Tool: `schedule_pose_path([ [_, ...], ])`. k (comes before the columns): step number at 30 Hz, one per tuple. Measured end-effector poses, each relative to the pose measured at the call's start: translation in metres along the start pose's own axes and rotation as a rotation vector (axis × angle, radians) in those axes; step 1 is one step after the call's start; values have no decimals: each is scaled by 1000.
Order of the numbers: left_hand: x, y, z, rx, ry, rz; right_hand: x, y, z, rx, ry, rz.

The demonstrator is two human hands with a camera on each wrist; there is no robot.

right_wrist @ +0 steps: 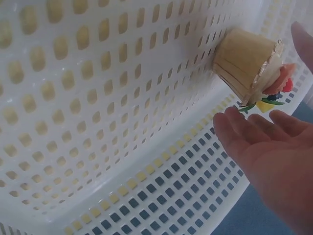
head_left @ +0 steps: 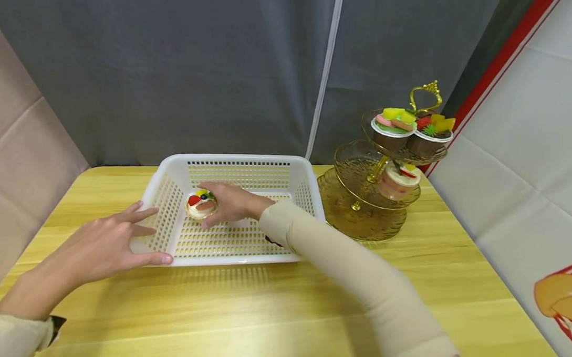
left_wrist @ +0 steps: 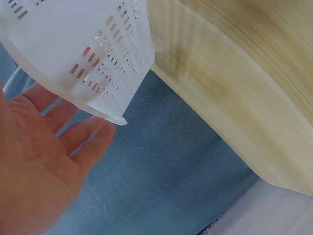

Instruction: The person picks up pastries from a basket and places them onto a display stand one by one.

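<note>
A toy cupcake point(head_left: 201, 206) topped with cream and red, yellow and dark fruit stands at the left in a white perforated plastic basket point(head_left: 259, 260). My right hand point(head_left: 230, 202) reaches into the basket beside it. In the right wrist view, that hand's fingers point(right_wrist: 264, 139) are spread near the cupcake's top, and its tan pleated wrapper point(right_wrist: 244, 61) shows; I see no grip on it. My left hand point(head_left: 106, 243) lies at the basket's left end, thumb on the front corner. Its fingers point(left_wrist: 95, 139) touch the rim, loosely extended, in the left wrist view.
Right of the basket stands a tiered amber glass stand point(head_left: 360, 223) with a gold handle point(head_left: 426, 96). Its top tier bears two fruit-topped cupcakes point(head_left: 393, 135); a pink-and-cream cake point(head_left: 396, 185) sits on the middle one. A grey curtain point(head_left: 176, 75) hangs behind the wooden table point(head_left: 243, 319).
</note>
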State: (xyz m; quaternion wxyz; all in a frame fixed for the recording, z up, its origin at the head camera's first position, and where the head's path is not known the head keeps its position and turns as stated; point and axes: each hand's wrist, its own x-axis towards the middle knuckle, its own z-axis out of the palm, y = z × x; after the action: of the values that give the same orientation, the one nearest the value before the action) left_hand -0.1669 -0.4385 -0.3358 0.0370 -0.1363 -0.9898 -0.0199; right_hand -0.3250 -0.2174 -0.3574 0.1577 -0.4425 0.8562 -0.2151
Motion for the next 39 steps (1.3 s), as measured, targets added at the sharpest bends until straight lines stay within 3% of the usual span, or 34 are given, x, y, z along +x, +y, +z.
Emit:
schedule_pose_path([
  [23, 0, 1, 0, 2, 9, 1, 11, -2, 4, -89, -2, 2],
  [34, 0, 1, 1, 4, 11, 2, 13, -2, 7, 33, 46, 35],
  [39, -1, 1, 1, 7, 13, 4, 14, -2, 7, 40, 71, 28],
])
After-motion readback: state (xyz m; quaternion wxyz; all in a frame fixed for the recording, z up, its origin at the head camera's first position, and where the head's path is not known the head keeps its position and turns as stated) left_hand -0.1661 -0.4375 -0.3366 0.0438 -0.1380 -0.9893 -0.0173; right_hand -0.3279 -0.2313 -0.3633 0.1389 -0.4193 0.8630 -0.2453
